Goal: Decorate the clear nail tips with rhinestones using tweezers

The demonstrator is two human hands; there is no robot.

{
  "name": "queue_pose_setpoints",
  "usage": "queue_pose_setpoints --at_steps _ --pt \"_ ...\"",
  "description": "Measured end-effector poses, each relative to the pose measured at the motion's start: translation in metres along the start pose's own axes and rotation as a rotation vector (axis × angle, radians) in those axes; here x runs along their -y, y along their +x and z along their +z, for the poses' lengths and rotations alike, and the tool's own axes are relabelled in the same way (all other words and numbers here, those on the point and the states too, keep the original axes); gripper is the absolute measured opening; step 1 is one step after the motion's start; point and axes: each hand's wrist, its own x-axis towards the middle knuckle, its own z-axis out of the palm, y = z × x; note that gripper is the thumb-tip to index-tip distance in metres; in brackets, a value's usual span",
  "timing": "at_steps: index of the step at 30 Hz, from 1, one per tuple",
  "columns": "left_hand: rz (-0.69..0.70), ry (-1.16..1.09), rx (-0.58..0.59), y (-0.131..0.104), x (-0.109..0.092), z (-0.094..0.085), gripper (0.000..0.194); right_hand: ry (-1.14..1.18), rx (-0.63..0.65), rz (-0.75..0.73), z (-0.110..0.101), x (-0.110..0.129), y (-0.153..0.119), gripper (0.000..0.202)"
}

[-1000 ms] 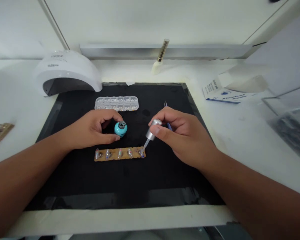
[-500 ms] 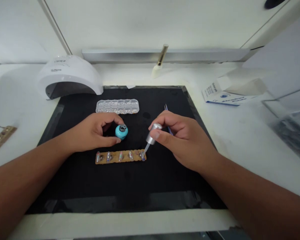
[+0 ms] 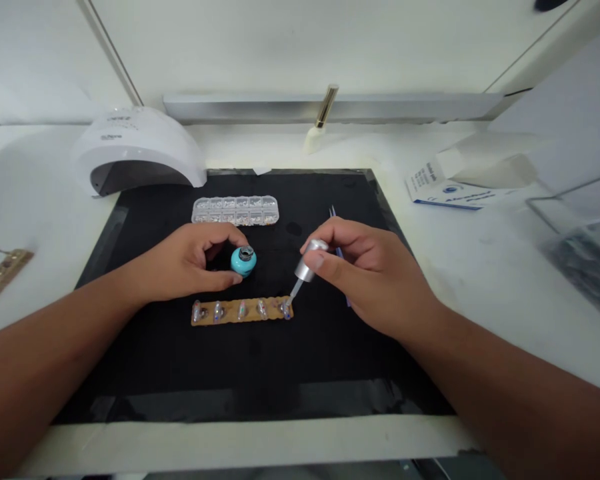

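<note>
My left hand [image 3: 195, 261] grips a small turquoise nail polish bottle [image 3: 243, 262] between thumb and finger; its neck is uncapped. In my right hand [image 3: 367, 270] is the silver-capped nail polish brush [image 3: 311, 261], tilted so its bristles point down and left. The brush tip meets the rightmost false nail [image 3: 285, 309] on a brown strip [image 3: 251, 311]. Several decorated false nails stand in a row along that strip. Partly hidden behind my right hand lie purple tweezers [image 3: 340, 252].
A clear compartment case of rhinestones [image 3: 235, 211] lies on the black mat [image 3: 220, 373]. Behind are a white nail lamp [image 3: 140, 150] and a gold-capped bottle [image 3: 315, 139]. An open white box [image 3: 450, 183] stands right; another brown strip [image 3: 5, 273] lies far left.
My right hand and the brush have shifted slightly up and right, with the tip still at the rightmost false nail. My left hand stays put with the bottle.
</note>
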Motion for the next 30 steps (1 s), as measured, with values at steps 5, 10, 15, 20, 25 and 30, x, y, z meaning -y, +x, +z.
queue_pose_setpoints --at_steps 5,10,15,20,25,30 --pt "-0.003 0.001 0.002 -0.0004 0.0007 -0.0001 0.024 -0.030 0.025 -0.018 0.0004 -0.0007 -0.0008 0.022" --pt "0.000 0.002 0.002 -0.0004 0.0023 -0.0001 0.025 -0.082 -0.016 -0.043 0.0012 0.0010 0.0008 0.023" --pt "0.006 0.002 -0.002 -0.0004 0.0025 -0.0001 0.024 -0.015 -0.011 0.002 0.0010 0.0023 -0.0015 0.024" --pt "0.001 -0.004 -0.009 -0.0001 0.0027 0.0006 0.024 0.000 0.026 0.002 0.0021 0.0015 -0.0018 0.023" --pt "0.010 -0.009 -0.005 0.0003 0.0030 0.0008 0.023 -0.070 -0.006 -0.013 0.0028 0.0021 0.0006 0.022" --pt "0.018 -0.015 -0.007 0.0000 0.0018 0.0005 0.023 -0.077 -0.029 -0.004 0.0021 0.0026 -0.0004 0.024"
